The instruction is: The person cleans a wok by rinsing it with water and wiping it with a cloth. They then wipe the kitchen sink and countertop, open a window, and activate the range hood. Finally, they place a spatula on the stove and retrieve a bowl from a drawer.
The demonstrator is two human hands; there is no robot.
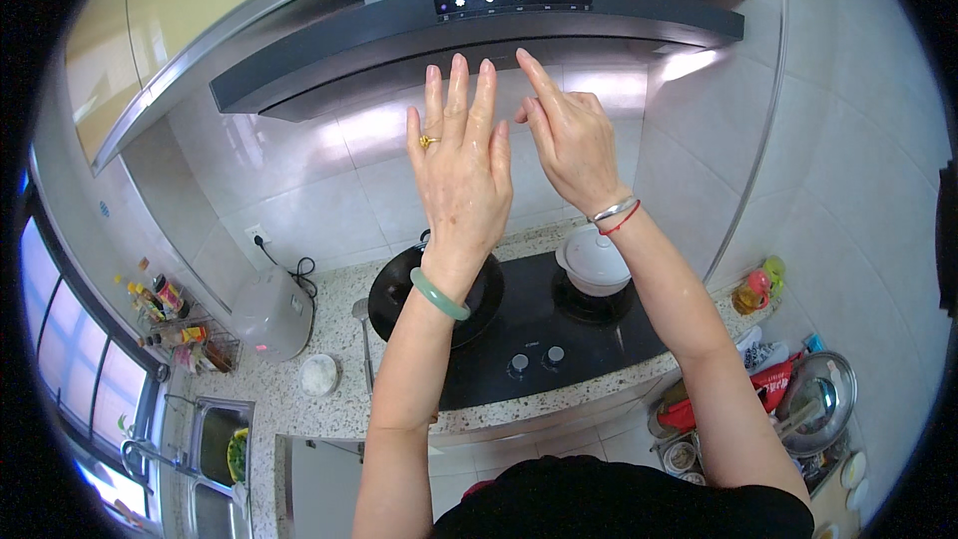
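Both my hands are raised in front of the dark range hood point(349, 50). My left hand point(459, 170) is open, its back toward me and its fingers spread upward. It wears a gold ring, and a green bangle point(439, 295) circles the wrist. My right hand point(574, 145) points its index finger up toward the hood, near the lit button panel point(514, 1). Its thumb stands apart, the other fingers are curled in, and no object shows in it. A silver bracelet and a red string are on that wrist. Both hands look wet or shiny.
Below, a black wok point(391, 294) and a white lidded pot point(597, 262) stand on the black cooktop point(489, 374). Left are a spatula point(363, 339), a white bowl point(319, 375), a grey appliance point(271, 314), bottles point(165, 294) and a sink point(212, 439). A glass lid point(818, 394) lies lower right.
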